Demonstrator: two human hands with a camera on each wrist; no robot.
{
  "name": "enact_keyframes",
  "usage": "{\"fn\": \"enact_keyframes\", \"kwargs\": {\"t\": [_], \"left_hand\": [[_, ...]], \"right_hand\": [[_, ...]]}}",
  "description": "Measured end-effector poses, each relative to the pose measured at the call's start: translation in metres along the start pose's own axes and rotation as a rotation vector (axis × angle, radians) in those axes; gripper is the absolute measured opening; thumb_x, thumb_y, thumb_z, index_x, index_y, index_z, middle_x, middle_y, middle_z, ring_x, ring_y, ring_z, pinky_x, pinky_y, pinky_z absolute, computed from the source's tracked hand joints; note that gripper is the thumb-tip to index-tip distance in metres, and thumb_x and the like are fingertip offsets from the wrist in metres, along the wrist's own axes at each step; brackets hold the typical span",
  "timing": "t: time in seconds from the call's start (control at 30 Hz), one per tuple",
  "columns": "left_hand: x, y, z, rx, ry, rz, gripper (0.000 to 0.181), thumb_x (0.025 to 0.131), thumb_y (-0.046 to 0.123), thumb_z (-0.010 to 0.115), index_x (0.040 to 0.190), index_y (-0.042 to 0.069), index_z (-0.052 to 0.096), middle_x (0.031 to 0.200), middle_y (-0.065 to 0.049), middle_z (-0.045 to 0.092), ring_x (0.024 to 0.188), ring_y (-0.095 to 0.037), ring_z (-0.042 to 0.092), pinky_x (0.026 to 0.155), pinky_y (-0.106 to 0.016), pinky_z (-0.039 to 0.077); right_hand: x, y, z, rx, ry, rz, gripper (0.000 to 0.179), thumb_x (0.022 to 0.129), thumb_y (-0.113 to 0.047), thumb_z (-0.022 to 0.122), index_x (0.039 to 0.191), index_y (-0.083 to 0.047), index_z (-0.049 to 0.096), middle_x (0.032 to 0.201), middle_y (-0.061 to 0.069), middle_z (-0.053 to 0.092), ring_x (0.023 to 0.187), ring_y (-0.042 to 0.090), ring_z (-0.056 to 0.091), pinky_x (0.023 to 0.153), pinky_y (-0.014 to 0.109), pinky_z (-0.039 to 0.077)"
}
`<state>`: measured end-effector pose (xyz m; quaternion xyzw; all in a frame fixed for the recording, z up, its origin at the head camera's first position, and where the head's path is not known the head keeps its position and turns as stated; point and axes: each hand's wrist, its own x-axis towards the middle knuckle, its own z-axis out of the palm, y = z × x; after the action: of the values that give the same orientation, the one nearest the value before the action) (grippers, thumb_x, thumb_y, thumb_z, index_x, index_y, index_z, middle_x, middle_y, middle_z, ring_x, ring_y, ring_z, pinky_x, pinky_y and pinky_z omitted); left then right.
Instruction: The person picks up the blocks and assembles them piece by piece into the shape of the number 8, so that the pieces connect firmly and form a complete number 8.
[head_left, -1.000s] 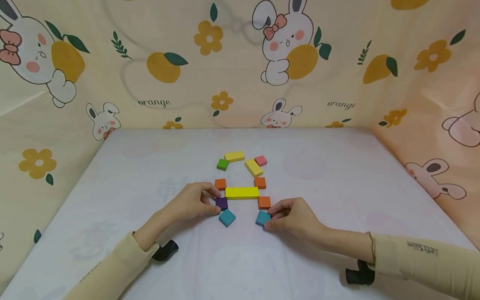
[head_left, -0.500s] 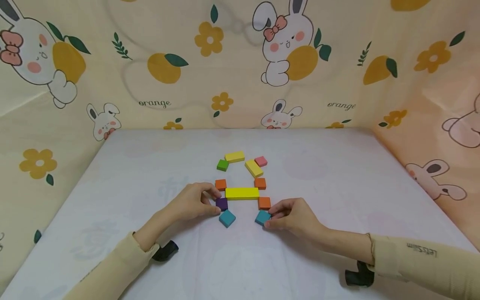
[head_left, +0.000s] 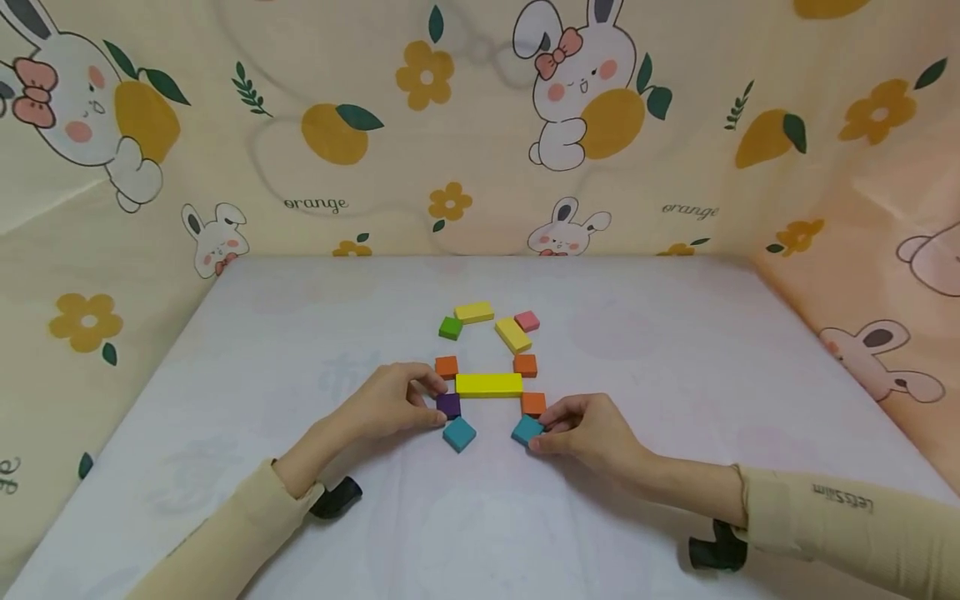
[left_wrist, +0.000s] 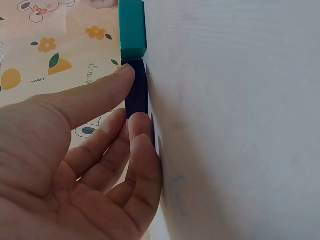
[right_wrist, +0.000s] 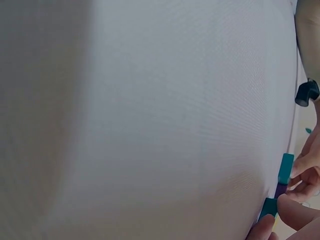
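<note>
My left hand (head_left: 393, 400) pinches the purple block (head_left: 448, 406) between thumb and fingers. In the left wrist view, the thumb lies on one end of that purple block (left_wrist: 136, 97) and fingertips are at the other. A teal block (head_left: 459, 435), set cornerwise, adjoins its near end. Opposite, my right hand (head_left: 596, 435) pinches a second teal block (head_left: 527, 430), turned at an angle just below an orange block (head_left: 534, 404). The right wrist view shows thumb and finger on this teal block (right_wrist: 268, 207). Between the two sides lies a long yellow block (head_left: 489, 386).
Two more orange blocks (head_left: 446, 367) flank the yellow bar's far side. Beyond them lie a green block (head_left: 450, 328), two pale yellow blocks (head_left: 474, 313) and a pink block (head_left: 527, 321). The white table (head_left: 637, 333) meets a rabbit-print backdrop (head_left: 465, 125).
The right teal block has shifted slightly left and closer to the orange block above it, with my right hand on it. My left hand stays at the purple block. The whole view has shifted slightly.
</note>
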<state>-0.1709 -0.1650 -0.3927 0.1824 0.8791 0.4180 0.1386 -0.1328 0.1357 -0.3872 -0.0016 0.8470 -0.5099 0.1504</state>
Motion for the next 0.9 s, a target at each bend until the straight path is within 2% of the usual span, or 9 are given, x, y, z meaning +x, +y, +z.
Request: {"fn": "enact_keyframes", "kwargs": {"t": [0.33,0.9], "left_hand": [[-0.0002,0.0008,0.0008,0.01,0.002,-0.012,0.031,0.08,0.018,0.084,0.106,0.014,0.067,0.102,0.002,0.065,0.073,-0.015,0.063,0.073,-0.031,0.052],[0.0011,-0.0001,0.0013,0.005,0.001,0.007,0.031,0.08,0.019,0.084,0.106,0.014,0.068,0.102,0.002,0.065,0.072,-0.015,0.062,0.072,-0.032,0.052]], "right_hand": [[-0.0001,-0.0007,0.0001,0.005,-0.006,0.0,0.033,0.07,-0.014,0.09,0.094,-0.003,0.071,0.078,0.008,0.065,0.073,0.02,0.058,0.061,0.023,0.052],[0.0008,-0.0012,-0.0005,-0.012,0.0,0.01,0.032,0.07,-0.016,0.091,0.092,-0.003,0.071,0.079,0.008,0.064,0.072,0.02,0.058,0.062,0.024,0.052]]}}
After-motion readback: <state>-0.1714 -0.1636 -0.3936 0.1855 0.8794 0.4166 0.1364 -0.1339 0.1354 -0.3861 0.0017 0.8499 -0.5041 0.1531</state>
